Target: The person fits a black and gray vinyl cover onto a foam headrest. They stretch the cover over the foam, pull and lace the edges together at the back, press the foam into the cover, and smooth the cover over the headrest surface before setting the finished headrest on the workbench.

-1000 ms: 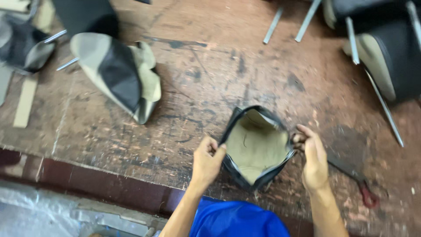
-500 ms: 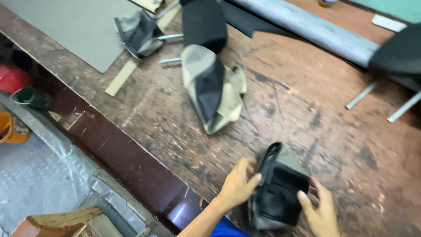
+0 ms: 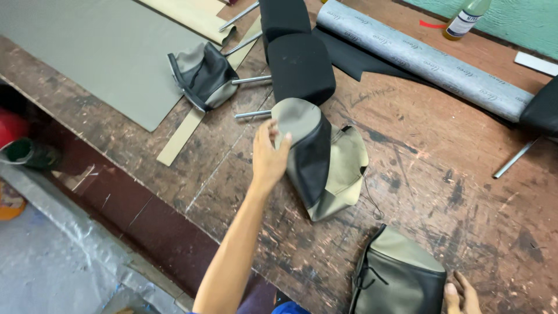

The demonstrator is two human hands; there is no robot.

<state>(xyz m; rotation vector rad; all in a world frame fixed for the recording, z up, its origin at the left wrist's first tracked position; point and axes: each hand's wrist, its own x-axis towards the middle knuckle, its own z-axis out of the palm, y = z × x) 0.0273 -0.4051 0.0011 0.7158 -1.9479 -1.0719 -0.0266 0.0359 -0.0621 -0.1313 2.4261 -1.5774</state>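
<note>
Left hand [image 3: 268,156] cups the rounded top of the half-fitted beige-and-black vinyl headrest cover [image 3: 318,157] lying mid-table on the scarred wooden workbench [image 3: 442,174], fingers spread, not clenched. Likely light, floppy, slick; best gripped at the padded top. Right hand [image 3: 462,295] rests loosely against a second finished beige-and-black cover [image 3: 398,279]

A long grey roll [image 3: 427,61] lies at one o'clock. A small bottle [image 3: 465,18] stands past it. A big grey sheet [image 3: 99,55] lies at ten o'clock.
</note>
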